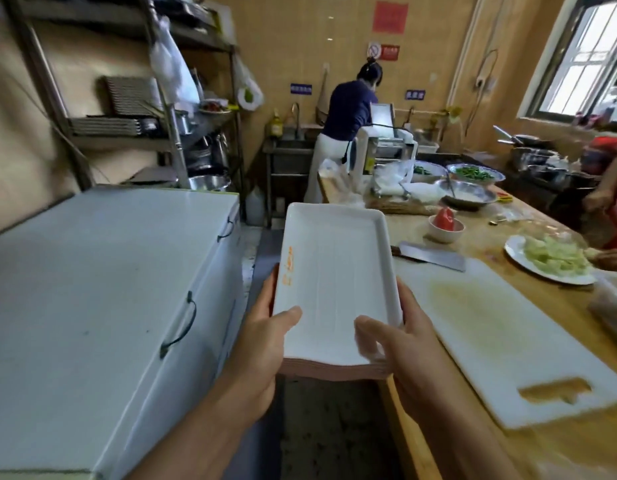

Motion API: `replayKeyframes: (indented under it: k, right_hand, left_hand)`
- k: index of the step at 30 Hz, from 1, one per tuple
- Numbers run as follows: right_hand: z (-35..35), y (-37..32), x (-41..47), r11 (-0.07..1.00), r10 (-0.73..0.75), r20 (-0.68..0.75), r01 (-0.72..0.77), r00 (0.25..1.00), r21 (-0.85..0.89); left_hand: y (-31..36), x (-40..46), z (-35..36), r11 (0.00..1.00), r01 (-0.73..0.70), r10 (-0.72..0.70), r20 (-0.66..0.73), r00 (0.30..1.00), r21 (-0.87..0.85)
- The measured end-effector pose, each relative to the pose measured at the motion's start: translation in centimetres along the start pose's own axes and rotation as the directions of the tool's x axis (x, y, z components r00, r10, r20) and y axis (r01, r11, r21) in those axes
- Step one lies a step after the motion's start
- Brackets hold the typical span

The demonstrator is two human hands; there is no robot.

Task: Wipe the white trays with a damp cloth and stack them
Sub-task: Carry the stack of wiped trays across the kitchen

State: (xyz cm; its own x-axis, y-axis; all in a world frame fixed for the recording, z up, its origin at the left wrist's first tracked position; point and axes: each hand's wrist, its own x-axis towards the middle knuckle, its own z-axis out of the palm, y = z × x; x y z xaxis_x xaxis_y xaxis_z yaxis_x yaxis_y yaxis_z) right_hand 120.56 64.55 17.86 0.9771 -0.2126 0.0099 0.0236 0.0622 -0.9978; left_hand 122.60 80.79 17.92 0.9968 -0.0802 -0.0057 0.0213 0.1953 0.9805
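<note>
Between a white chest freezer [102, 289] and the wooden bench [501, 441], a stack of white trays [334, 282] is being held, long axis pointing away, near end gripped by left hand [262, 344] and right hand [400, 344].

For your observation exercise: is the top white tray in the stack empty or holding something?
Empty: the top white tray shows a bare floor with only orange marks along its left side.

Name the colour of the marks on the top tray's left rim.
Orange marks on the white top tray, head view.
</note>
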Motion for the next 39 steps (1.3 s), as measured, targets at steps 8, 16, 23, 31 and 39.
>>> replayKeyframes:
  k: [8,16,23,31,39]
  right_hand:
    - [3.5,-1.4,14.9,0.999,-0.05,0.106,0.052,0.993,-0.016]
    - [7.9,0.0,26.9,0.997,-0.07,0.145,0.074,0.987,-0.02]
    - [13.9,0.1,40.4,0.997,-0.075,0.114,0.077,0.991,-0.01]
    - [19.3,-1.2,53.6,0.999,-0.041,0.112,0.042,0.993,-0.009]
    - [22.5,-0.2,68.5,0.997,-0.066,0.234,0.07,0.97,-0.009]
  left_hand:
    - [2.3,13.1,-0.8,0.999,-0.045,0.048,-0.129,0.991,0.027]
    - [1.9,24.9,-3.5,0.998,-0.054,0.056,-0.161,0.985,0.015]
    - [3.6,39.3,-7.3,0.998,-0.064,0.061,-0.128,0.99,-0.017]
    - [5.7,53.7,-10.5,0.998,-0.064,0.061,-0.119,0.991,-0.021]
    - [5.2,67.3,-11.8,0.998,-0.069,0.068,-0.214,0.975,0.002]
